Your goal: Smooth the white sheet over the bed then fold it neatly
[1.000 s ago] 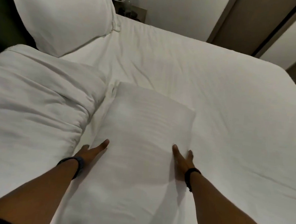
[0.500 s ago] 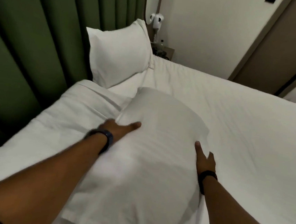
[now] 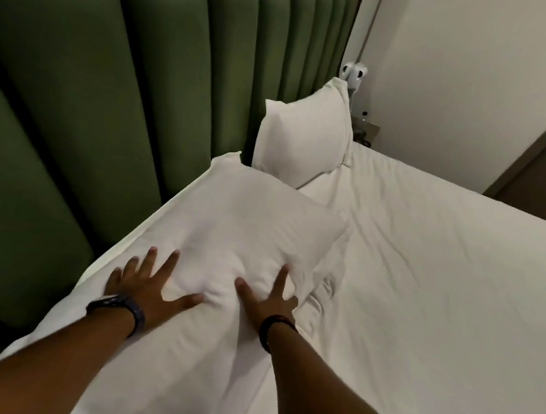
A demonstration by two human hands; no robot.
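Note:
A white pillow [image 3: 250,224] lies on top of a folded white duvet [image 3: 157,356] along the bed's left side, close to the green headboard. My left hand [image 3: 150,285] presses flat on the pillow's near left corner, fingers spread. My right hand [image 3: 266,301] presses flat on its near right edge, fingers spread, denting the fabric. Neither hand grips anything. The white sheet [image 3: 439,306] covers the mattress to the right, with light creases.
A padded green headboard [image 3: 109,91] runs along the left. A second white pillow [image 3: 305,136] leans upright against it farther back. A white wall lamp [image 3: 354,74] and a small bedside shelf [image 3: 367,130] sit beyond it. A brown door frame [image 3: 536,158] stands at right.
The pillow has been moved from the middle of the bed up onto the folded duvet by the headboard. Both hands went from its sides to pressing flat on its near edge.

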